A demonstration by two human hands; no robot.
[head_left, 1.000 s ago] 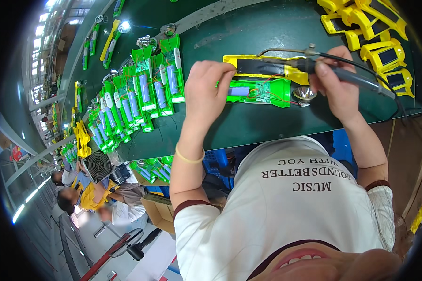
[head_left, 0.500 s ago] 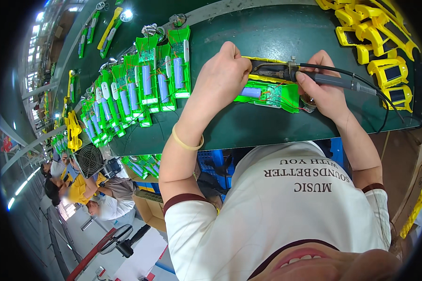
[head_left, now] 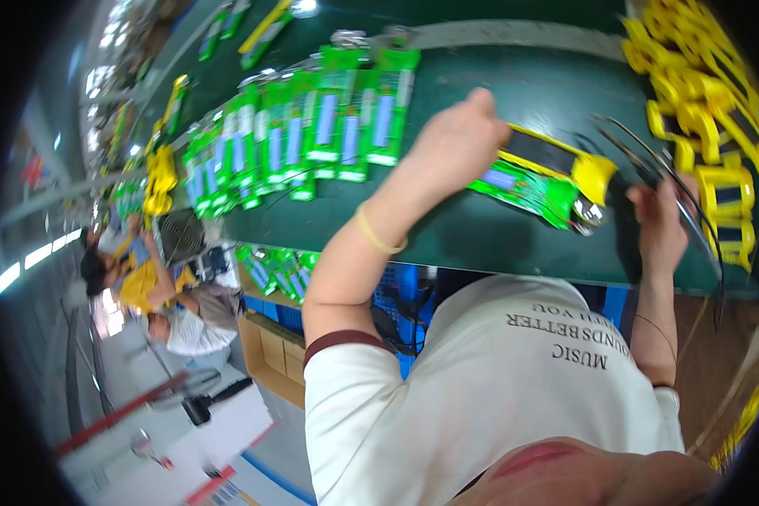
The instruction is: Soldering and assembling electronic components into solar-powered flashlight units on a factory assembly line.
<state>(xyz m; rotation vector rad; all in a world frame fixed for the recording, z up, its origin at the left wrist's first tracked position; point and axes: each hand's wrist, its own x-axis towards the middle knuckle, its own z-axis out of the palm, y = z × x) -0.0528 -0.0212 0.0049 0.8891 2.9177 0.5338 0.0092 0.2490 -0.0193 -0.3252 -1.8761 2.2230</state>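
Observation:
My left hand [head_left: 460, 145] is closed around the left end of a yellow plastic casing [head_left: 594, 175] with a dark panel set in it; its fingertips are hidden. Against the casing's near side lies a green casing half [head_left: 555, 202] with a blue battery cell [head_left: 499, 179], a circuit board and thin wires. A shiny round lamp reflector [head_left: 589, 212] sits at its right end. To the right, apart from both casings, my right hand [head_left: 662, 226] is closed on a soldering iron [head_left: 691, 215] with black cables, blurred by motion.
Several green casing halves [head_left: 327, 114] with blue cells stand in a row on the left of the dark green table [head_left: 514, 80]. Yellow casings [head_left: 700, 101] are heaped at the right. Below the table edge is a cardboard box [head_left: 270, 350]. Co-workers [head_left: 148, 274] sit far left.
My right hand has drawn the soldering iron away from the yellow casing, to the right and nearer to me. My left hand stays at the casing's end. The whole view has shifted and tilted.

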